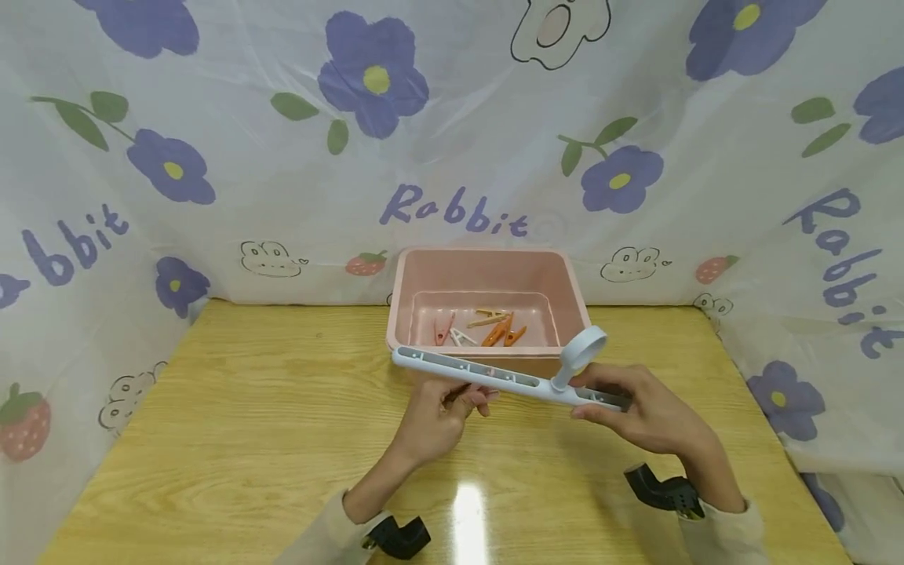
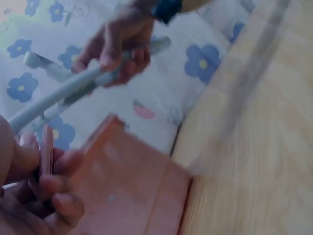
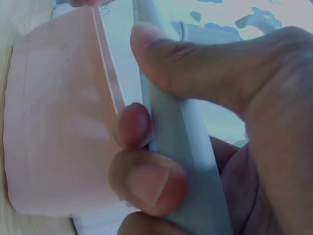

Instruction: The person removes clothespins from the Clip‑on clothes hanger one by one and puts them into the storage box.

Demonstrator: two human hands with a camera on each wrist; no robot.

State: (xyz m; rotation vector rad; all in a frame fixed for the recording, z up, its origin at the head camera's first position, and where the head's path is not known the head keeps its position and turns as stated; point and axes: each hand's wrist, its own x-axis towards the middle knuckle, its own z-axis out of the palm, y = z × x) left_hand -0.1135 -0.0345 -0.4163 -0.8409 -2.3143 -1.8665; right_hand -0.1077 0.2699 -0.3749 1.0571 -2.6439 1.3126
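Observation:
A pale blue-grey plastic hanger bar [image 1: 424,361], slotted along its length and with a ring standing up from it, is held aloft in front of the pink bin. My right hand [image 1: 650,408] grips its right end, thumb on one side and curled fingers on the other in the right wrist view. Under the bar's middle, my left hand [image 1: 434,424] pinches a pink clothespin [image 2: 46,149] between thumb and fingers. That clothespin meets or sits close against the bar; whether it is clipped on cannot be told.
Behind the bar stands the pink bin [image 1: 487,271] with several clothespins inside, among them an orange one [image 1: 497,331], a white one [image 1: 462,338] and a pink one [image 1: 443,329]. The wooden table [image 1: 282,408] backs onto a flower-printed cloth [image 1: 459,165].

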